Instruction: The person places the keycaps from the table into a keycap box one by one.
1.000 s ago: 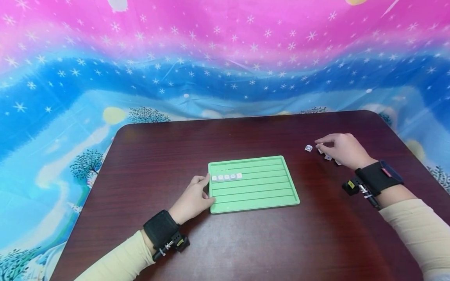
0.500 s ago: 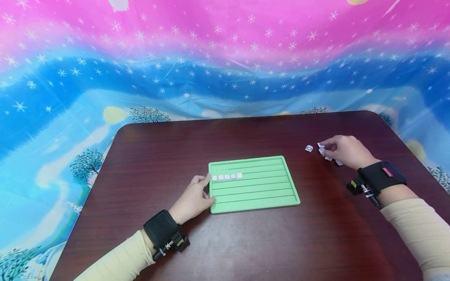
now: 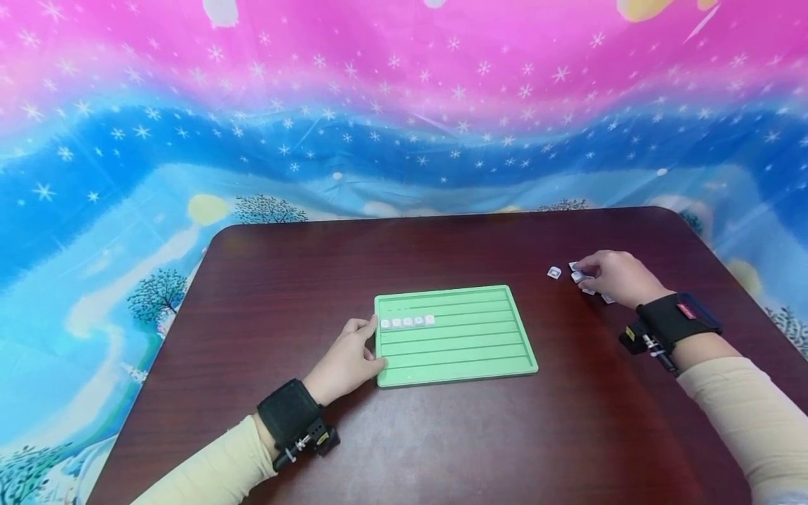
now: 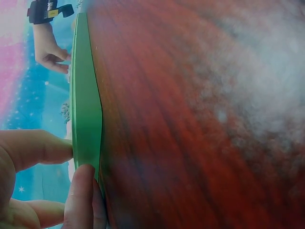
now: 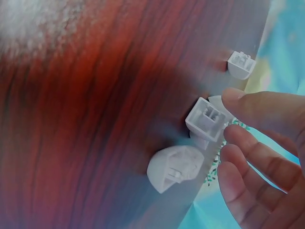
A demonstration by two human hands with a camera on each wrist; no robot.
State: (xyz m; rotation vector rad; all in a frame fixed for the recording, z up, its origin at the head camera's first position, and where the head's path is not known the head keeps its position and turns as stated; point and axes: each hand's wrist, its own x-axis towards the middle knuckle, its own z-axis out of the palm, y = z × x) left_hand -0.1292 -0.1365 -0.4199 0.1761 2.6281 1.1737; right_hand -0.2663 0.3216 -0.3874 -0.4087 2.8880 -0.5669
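Observation:
My left hand [image 3: 341, 366] grips the left edge of a shallow green tray [image 3: 454, 370] with ridged rows, thumb and fingers on its rim. In the left wrist view the fingers [image 4: 82, 191] press the tray's green side wall [image 4: 88, 109]. Toward the tray's left end, a short row of white keycaps [image 3: 407, 322] lies in one row. Right of the tray, my right hand [image 3: 621, 277] reaches down over loose white keycaps. In the right wrist view its thumb and index fingertip sit right at an upturned keycap [image 5: 207, 119]; I cannot tell whether they pinch it.
One loose keycap [image 3: 554, 273] lies left of the right hand, and another [image 5: 176, 167] is nearer the wrist camera. The dark wooden table [image 3: 303, 280] ends at a rounded far edge, with a snowy patterned cloth [image 3: 404, 126] behind it.
The right hand has shifted slightly right and nearer, its fingertips going from the far keycap to the one beside it. The left hand and tray stay put; the head view tilts a little.

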